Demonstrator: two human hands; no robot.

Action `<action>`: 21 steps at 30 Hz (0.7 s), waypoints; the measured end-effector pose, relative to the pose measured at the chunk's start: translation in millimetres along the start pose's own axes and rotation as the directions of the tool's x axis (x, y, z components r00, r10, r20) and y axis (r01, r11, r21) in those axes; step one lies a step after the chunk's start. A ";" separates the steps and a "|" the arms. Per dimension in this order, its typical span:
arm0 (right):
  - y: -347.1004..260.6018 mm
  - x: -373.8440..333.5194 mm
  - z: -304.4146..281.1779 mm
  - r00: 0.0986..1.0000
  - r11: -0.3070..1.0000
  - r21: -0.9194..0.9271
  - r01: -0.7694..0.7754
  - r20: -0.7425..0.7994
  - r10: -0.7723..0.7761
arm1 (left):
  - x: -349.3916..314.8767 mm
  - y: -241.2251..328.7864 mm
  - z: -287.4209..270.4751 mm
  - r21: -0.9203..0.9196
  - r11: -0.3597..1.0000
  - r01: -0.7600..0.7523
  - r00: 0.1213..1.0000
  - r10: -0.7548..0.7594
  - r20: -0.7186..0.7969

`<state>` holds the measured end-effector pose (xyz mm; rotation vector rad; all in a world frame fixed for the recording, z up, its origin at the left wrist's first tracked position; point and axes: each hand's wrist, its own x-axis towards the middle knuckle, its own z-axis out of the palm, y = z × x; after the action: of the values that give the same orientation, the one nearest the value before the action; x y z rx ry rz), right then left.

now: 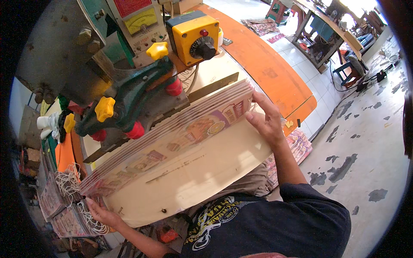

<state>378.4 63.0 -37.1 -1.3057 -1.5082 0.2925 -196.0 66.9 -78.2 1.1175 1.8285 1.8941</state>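
Observation:
A long stack of printed plastic sheets (195,129) stands on edge across the cream work board (189,180), its several layers stepped at the top. My right hand (267,118) grips the far right end, with thumb on the near face and fingers behind. At the lower left end my left hand (102,213) is closed on the corner; its fingertips are partly hidden. Right behind the stack is a dark green press machine (142,88) with yellow star knobs (104,109), red feet and a long metal bar (213,88).
A yellow control box (195,38) with a black dial sits on the orange table (266,64). White cords (69,182) and piles of printed sheets (69,221) lie at left. More printed sheets (297,150) are beside my right forearm. A workbench (318,34) stands at far right.

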 end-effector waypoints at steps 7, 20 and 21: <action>-4.1 -0.7 8.0 0.998 0.986 -0.153 0.065 0.029 -0.061 | -3.0 4.6 2.1 -0.034 0.998 0.047 0.999 -0.048 -0.020; -2.6 0.5 13.1 0.992 0.939 -0.333 0.084 0.116 -0.048 | -1.6 10.2 6.0 -0.032 0.996 0.087 0.995 -0.088 -0.037; -5.4 0.4 14.6 0.991 0.949 -0.314 0.040 0.131 0.001 | 0.2 8.5 2.9 -0.039 0.996 0.080 0.997 -0.081 -0.021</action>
<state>363.6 67.6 -38.7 -1.5464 -1.7288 0.1258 -191.5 67.8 -70.4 0.9987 1.8130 1.8956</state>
